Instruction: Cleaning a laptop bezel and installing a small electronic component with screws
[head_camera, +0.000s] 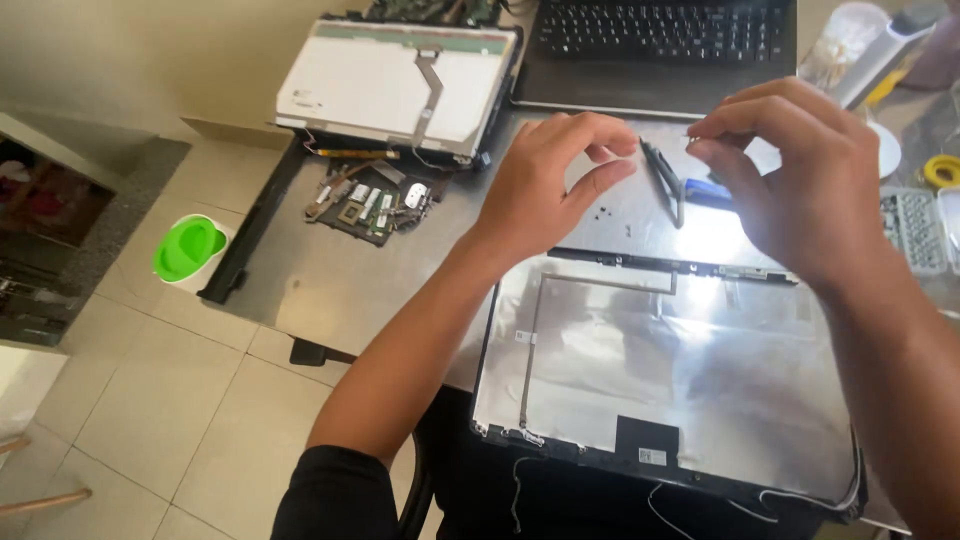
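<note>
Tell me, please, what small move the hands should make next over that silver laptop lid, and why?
Probably lower the right hand to set its small pinched part, too small to identify, on the bare table near the loose black specks. Both hands hover above the table: the left hand is open and empty, and the silver laptop lid lies flat and untouched below.

A home repair corner: grey metal table (330, 290) strewn with a stripped white laptop screen panel (395, 88) and green circuit boards (370, 200), over a pale tiled floor (160, 400).
</note>
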